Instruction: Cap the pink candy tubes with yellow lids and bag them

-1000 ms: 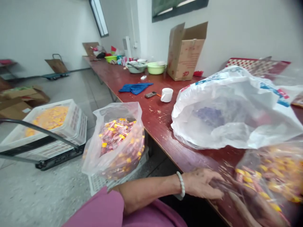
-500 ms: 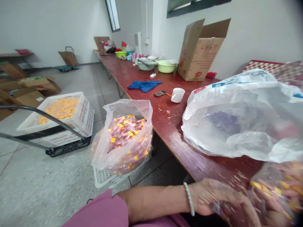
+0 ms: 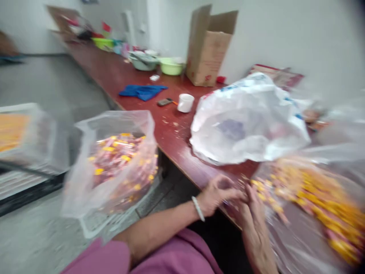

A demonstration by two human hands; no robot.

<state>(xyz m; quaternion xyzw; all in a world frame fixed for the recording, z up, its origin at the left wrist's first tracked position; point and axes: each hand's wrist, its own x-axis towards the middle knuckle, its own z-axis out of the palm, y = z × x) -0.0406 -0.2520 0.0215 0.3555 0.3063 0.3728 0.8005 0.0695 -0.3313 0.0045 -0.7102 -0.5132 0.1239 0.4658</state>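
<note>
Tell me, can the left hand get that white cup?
Probably, with a stretch: only tabletop seems to lie between the left hand and the white cup; the big white bag sits beside that path.

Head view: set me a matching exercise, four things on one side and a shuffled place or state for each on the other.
Things:
1. Person's bare left hand
2. Person's bare right hand
3. White round mug
4. Tall brown cardboard box

Places or states:
A. Flaps up, near the wall
B. Beside a small dark oblong device
C. Pale bracelet at its wrist
D. Nearest the yellow-and-pink heap at right

Pairs: 1-C, 2-D, 3-B, 4-A
</note>
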